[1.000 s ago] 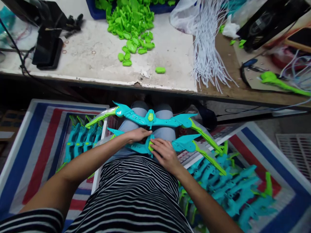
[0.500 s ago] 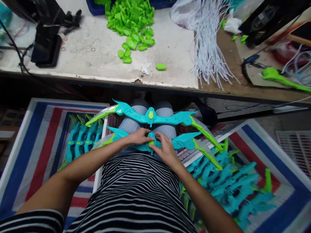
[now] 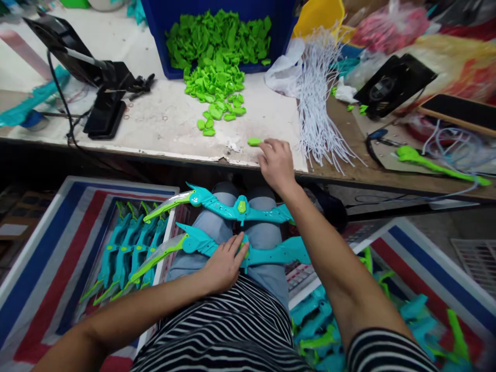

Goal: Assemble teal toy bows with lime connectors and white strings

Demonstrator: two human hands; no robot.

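Holding green pieces (image 3: 220, 39), a blue bin (image 3: 157, 39) stands beyond the half-spread right hand (image 3: 278, 163); left hand (image 3: 221, 266) touches turquoise bow (image 3: 277, 255), grip unclear.

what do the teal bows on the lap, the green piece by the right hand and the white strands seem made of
Teal bows: probably hard moulded plastic, fairly glossy, given bright highlights and crisp edges. Green piece: likely plastic too, smooth and evenly coloured. White strands: perhaps matte cord, thin and loosely fanned; fibre unclear.
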